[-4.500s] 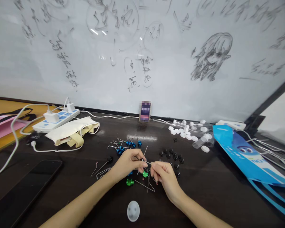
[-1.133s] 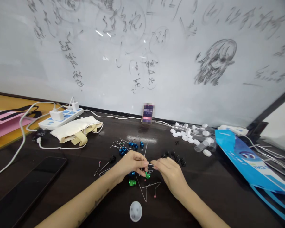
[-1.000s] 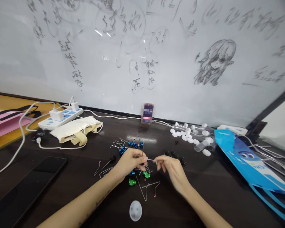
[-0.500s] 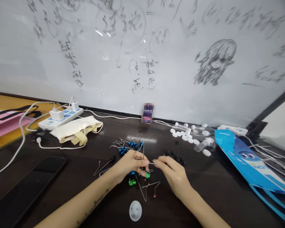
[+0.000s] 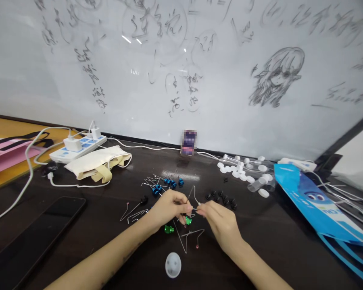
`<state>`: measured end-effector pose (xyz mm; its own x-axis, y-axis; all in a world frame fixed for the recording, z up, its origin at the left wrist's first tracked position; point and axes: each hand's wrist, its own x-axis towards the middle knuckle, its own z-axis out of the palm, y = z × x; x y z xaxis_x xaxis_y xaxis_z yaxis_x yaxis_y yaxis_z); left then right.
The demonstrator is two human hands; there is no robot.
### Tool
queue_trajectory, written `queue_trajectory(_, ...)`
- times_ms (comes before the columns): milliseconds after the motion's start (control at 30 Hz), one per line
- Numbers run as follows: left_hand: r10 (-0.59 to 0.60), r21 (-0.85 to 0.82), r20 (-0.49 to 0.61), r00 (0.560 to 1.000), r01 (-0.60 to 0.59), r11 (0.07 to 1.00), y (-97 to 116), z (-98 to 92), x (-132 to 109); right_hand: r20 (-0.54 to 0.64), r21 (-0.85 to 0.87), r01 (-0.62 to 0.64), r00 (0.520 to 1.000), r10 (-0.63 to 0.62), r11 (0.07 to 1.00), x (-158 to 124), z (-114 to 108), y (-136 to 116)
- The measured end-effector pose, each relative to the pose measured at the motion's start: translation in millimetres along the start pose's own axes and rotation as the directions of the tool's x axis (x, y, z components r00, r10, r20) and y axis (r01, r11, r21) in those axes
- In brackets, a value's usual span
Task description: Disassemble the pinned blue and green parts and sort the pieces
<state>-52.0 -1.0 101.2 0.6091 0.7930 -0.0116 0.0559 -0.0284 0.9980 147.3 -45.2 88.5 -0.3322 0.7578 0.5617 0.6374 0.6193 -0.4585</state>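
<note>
Am watching left hand (image 5: 166, 208) and right hand (image 5: 220, 220) pinching bent wire (image 5: 194, 187) just above table (image 5: 275, 241), fingertips clamped on its ends. Judging it light, springy, slippery; am favouring grip beside bend.

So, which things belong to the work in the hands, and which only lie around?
In use: left hand, right hand, bent wire, green pieces, blue pieces, black pieces.
Lying about: phone, power strip, cloth bag, blue packet.
</note>
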Motion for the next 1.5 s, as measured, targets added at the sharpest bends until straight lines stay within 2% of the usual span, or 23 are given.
queue_trajectory(67,-0.084,-0.224,0.088,0.993,0.102,0.969,-0.6,-1.6,-0.3,0.004,-0.101,0.152,0.988,-0.153,0.983,-3.7,-3.0,0.6)
queue_trajectory(133,-0.099,-0.298,0.111,0.989,0.128,0.946,-0.5,-2.1,-1.3,-0.019,-0.037,0.127,0.992,-0.128,0.991,-3.1,-2.9,0.3)
queue_trajectory(200,-0.083,-0.265,0.048,0.995,0.092,0.960,-0.5,-1.3,-1.4,-0.019,0.203,-0.089,0.995,0.095,0.975,1.3,0.8,-1.0)
queue_trajectory(233,-0.065,-0.218,0.000,0.998,0.064,0.974,-0.7,-0.6,-0.8,0.044,0.352,-0.241,0.970,0.241,0.905,4.0,3.5,-1.9)
queue_trajectory(300,-0.019,-0.090,-0.081,0.997,0.011,0.996,-1.2,0.5,1.2,0.263,0.563,-0.503,0.861,0.435,0.656,9.0,9.0,-3.3)
queue_trajectory(333,0.001,-0.026,-0.107,0.994,-0.004,1.000,-1.4,0.6,2.4,0.362,0.607,-0.581,0.809,0.463,0.541,10.7,11.1,-3.4)
queue_trajectory(367,0.016,0.024,-0.121,0.993,-0.013,1.000,-1.4,0.1,3.4,0.426,0.622,-0.624,0.777,0.464,0.473,12.0,12.4,-2.9)
queue_trajectory(400,0.027,0.057,-0.125,0.992,-0.020,0.998,-0.9,-1.0,4.1,0.450,0.620,-0.637,0.767,0.458,0.457,12.9,12.8,-1.8)
queue_trajectory(533,0.027,0.107,-0.092,0.995,-0.017,0.994,6.4,-11.2,0.0,0.355,0.555,-0.573,0.819,0.451,0.604,15.0,8.8,10.2)
queue_trajectory(600,-0.009,0.135,-0.005,1.000,0.009,0.991,12.9,-16.8,-7.3,0.255,0.544,-0.526,0.846,0.468,0.654,15.8,6.6,19.1)
queue_trajectory(633,-0.045,0.151,0.076,0.996,0.033,0.988,16.1,-18.6,-11.8,0.201,0.543,-0.502,0.856,0.477,0.673,15.9,6.3,23.4)
queue_trajectory(667,-0.094,0.171,0.178,0.979,0.063,0.983,18.9,-19.3,-16.4,0.155,0.540,-0.482,0.862,0.482,0.690,15.8,6.7,27.2)
queue_trajectory(733,-0.199,0.237,0.364,0.910,0.116,0.965,22.2,-17.5,-24.6,0.120,0.527,-0.470,0.866,0.485,0.708,14.8,9.2,32.5)
queue_trajectory(800,-0.270,0.320,0.456,0.848,0.128,0.939,21.8,-12.8,-29.6,0.142,0.513,-0.485,0.862,0.487,0.709,12.9,13.3,34.4)
queue_trajectory(900,-0.318,0.413,0.467,0.825,0.115,0.904,17.0,-6.8,-31.0,0.200,0.488,-0.504,0.859,0.471,0.712,9.7,19.1,32.7)
queue_trajectory(1067,-0.349,0.432,0.467,0.813,0.135,0.892,15.1,-9.6,-29.2,0.215,0.478,-0.497,0.866,0.452,0.724,6.9,23.8,30.6)
queue_trajectory(1133,-0.318,0.463,0.420,0.850,0.101,0.880,17.7,-10.8,-28.4,0.216,0.470,-0.501,0.864,0.455,0.727,6.8,24.7,31.5)
queue_trajectory(1167,-0.268,0.499,0.361,0.893,0.058,0.865,18.8,-10.8,-27.5,0.214,0.468,-0.503,0.862,0.460,0.727,7.0,25.0,32.1)
queue_trajectory(1233,-0.095,0.620,0.174,0.980,-0.034,0.784,19.1,-10.2,-24.0,0.199,0.472,-0.508,0.858,0.474,0.721,7.4,25.5,33.1)
queue_trajectory(1267,0.001,0.688,0.076,0.997,-0.054,0.723,18.0,-10.0,-21.5,0.191,0.477,-0.511,0.854,0.483,0.715,7.6,25.6,33.5)
queue_trajectory(1333,0.131,0.785,-0.064,0.989,-0.031,0.618,12.7,-11.0,-15.6,0.179,0.489,-0.518,0.847,0.500,0.702,7.8,25.9,34.0)
queue_trajectory(1400,0.159,0.826,-0.139,0.977,0.026,0.563,5.1,-13.6,-10.0,0.173,0.498,-0.521,0.843,0.510,0.693,7.8,26.2,34.2)
queue_trajectory(1500,0.162,0.838,-0.180,0.970,0.065,0.541,-4.5,-18.5,-5.4,0.173,0.508,-0.518,0.844,0.508,0.688,7.7,26.3,33.9)
